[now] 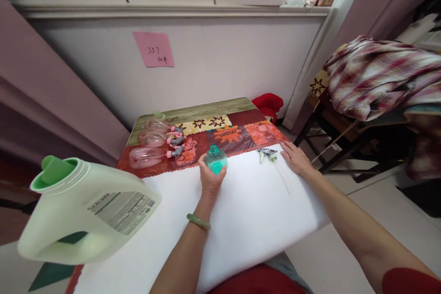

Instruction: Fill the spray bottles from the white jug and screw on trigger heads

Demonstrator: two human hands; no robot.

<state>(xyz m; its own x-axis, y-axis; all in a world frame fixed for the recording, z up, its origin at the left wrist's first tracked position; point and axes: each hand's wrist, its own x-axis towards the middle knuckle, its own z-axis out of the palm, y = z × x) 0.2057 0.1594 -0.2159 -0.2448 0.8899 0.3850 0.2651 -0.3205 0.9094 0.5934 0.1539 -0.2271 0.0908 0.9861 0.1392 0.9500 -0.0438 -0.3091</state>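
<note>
Head view: a small clear green bottle (217,161) is gripped by the left hand (211,179) over the white cloth (248,211), fingers and thumb wrapped low around its body, presumably so that it is steadied and its neck kept uncovered. Nothing is seen in the right hand (295,156), which is laid flat with fingers extended at the table's right edge, perhaps for support. Just beside it a loose spray head (273,157) is laid with its thin tube (283,177) trailing, likely set within easy reach. Three pink-topped spray bottles (148,157) are lined up on their sides at far left, apparently grouped out of the way; a large pale-green jug (103,206) is placed nearer.
</note>
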